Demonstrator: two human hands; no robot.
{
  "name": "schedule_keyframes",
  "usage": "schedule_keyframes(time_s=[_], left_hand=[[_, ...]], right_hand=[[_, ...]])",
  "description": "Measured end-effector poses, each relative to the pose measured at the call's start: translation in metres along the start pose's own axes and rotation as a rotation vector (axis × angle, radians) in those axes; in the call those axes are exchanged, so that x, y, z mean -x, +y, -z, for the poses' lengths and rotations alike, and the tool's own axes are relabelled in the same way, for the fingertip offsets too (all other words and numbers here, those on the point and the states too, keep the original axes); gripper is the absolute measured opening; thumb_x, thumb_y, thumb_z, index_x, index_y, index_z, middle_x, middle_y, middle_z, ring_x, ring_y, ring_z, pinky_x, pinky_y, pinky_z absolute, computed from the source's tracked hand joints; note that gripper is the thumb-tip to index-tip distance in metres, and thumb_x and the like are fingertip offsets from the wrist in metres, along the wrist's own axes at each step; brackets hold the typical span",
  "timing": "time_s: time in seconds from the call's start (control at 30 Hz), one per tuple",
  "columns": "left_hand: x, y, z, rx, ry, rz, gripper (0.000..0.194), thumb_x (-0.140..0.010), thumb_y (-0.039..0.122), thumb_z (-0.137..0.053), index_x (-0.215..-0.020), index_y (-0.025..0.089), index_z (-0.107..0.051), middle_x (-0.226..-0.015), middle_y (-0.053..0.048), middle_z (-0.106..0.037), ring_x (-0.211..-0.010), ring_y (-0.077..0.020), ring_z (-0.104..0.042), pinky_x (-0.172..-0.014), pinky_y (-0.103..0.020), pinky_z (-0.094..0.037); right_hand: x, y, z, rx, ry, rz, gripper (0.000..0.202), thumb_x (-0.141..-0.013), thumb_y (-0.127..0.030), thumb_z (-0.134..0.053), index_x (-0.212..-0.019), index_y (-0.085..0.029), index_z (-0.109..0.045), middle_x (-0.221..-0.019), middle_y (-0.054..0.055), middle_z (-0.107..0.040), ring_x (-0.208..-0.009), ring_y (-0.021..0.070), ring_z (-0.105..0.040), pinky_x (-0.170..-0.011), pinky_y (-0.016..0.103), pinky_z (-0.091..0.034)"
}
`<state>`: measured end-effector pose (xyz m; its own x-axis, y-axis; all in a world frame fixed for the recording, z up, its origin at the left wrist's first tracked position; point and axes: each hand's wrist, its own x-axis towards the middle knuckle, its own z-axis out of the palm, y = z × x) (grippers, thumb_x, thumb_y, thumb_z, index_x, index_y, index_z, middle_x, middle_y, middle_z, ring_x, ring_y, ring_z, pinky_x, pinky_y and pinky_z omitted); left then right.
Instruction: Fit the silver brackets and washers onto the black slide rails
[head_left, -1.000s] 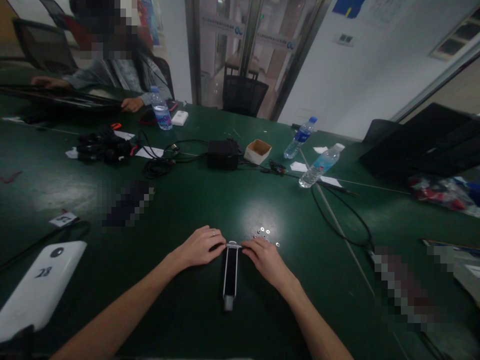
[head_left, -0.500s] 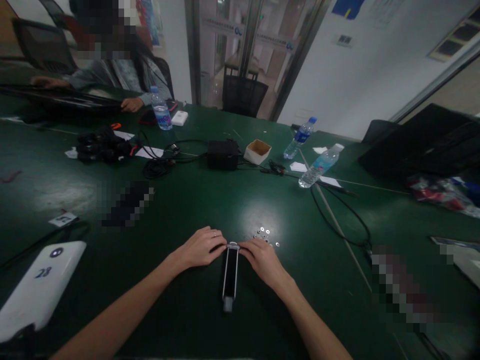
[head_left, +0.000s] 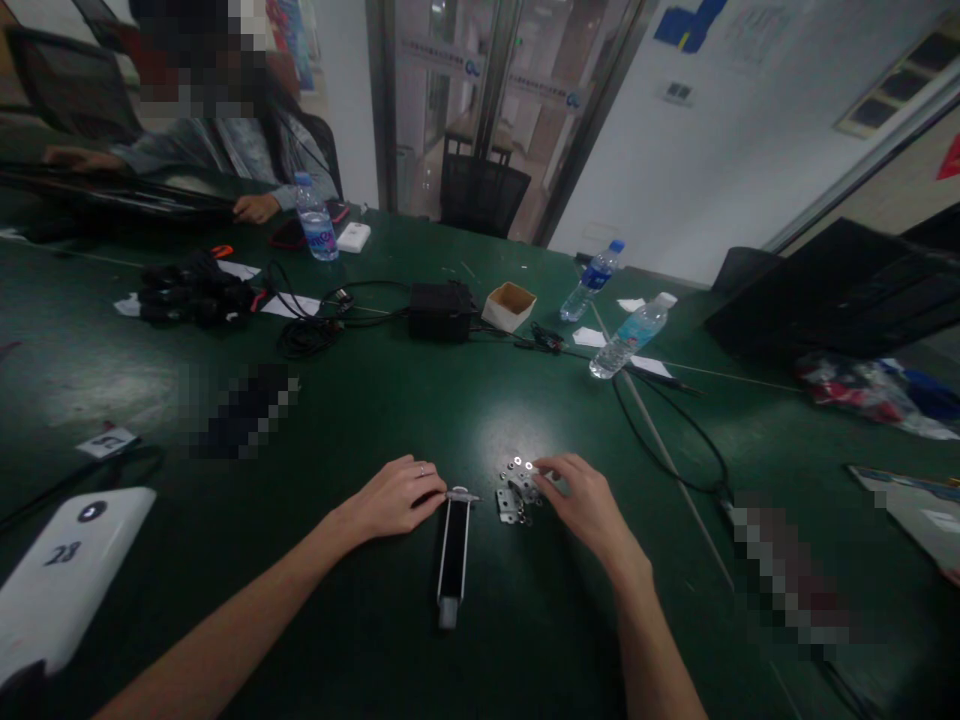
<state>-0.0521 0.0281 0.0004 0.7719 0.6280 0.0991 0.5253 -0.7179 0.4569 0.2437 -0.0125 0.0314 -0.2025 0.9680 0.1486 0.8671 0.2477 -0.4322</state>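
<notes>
A narrow metal frame (head_left: 452,555) lies on the green table, with pale side rails, a dark middle and a grey block at its near end. Across its far end runs a small metal pin or bolt (head_left: 465,495). My left hand (head_left: 397,497) is closed at the left of that far end, fingertips pinching the pin's end. To the right, my right hand (head_left: 581,495) hovers at a scatter of washers and nuts (head_left: 517,462), thumb and forefinger apart, with nothing visible between them. A small metal plate with holes (head_left: 507,504) lies between the frame and my right hand.
Farther back are a black box (head_left: 440,310) with cables, an open small carton (head_left: 509,306) and two water bottles (head_left: 632,338) (head_left: 592,281). A white device marked 28 (head_left: 75,570) lies at left. Across the table a person sits at a laptop (head_left: 135,200).
My right hand has let go of the frame's far end and moved right to the loose hardware, uncovering the metal plate. My left hand stays at the frame. The view has shifted slightly.
</notes>
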Motion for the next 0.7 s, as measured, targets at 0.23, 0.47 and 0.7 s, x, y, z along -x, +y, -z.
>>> schedule_keyframes(time_s=[0.23,0.47,0.7], left_hand=[[0.000,-0.001,-0.001,0.008,0.006,-0.009,0.021,-0.094,0.025,-0.046,-0.099,0.017,-0.065,-0.092,-0.003,-0.065,-0.081,-0.0148,-0.058,-0.072,-0.027,-0.041],[-0.002,0.001,0.001,-0.015,-0.004,-0.002,0.019,-0.094,0.023,-0.048,-0.098,0.017,-0.065,-0.091,-0.002,-0.065,-0.079,-0.0141,-0.058,-0.071,-0.026,-0.040],[-0.002,0.001,0.002,0.001,-0.007,-0.006,0.019,-0.094,0.023,-0.048,-0.098,0.017,-0.065,-0.092,-0.003,-0.065,-0.081,-0.0147,-0.058,-0.072,-0.026,-0.040]], right_hand=[[0.010,0.024,0.016,-0.009,-0.239,-0.186,0.020,-0.083,-0.023,-0.056,-0.098,-0.019,-0.069,-0.087,0.006,-0.066,-0.075,0.0177,-0.062,-0.068,0.029,-0.047],[0.004,0.018,0.008,-0.026,-0.287,-0.221,0.016,-0.081,-0.017,-0.053,-0.087,-0.017,-0.068,-0.079,0.004,-0.065,-0.069,0.0158,-0.060,-0.065,0.027,-0.045],[0.005,0.014,0.010,-0.026,-0.285,-0.314,0.008,-0.080,-0.017,-0.056,-0.078,-0.017,-0.064,-0.075,0.005,-0.067,-0.067,0.0163,-0.061,-0.061,0.026,-0.044]])
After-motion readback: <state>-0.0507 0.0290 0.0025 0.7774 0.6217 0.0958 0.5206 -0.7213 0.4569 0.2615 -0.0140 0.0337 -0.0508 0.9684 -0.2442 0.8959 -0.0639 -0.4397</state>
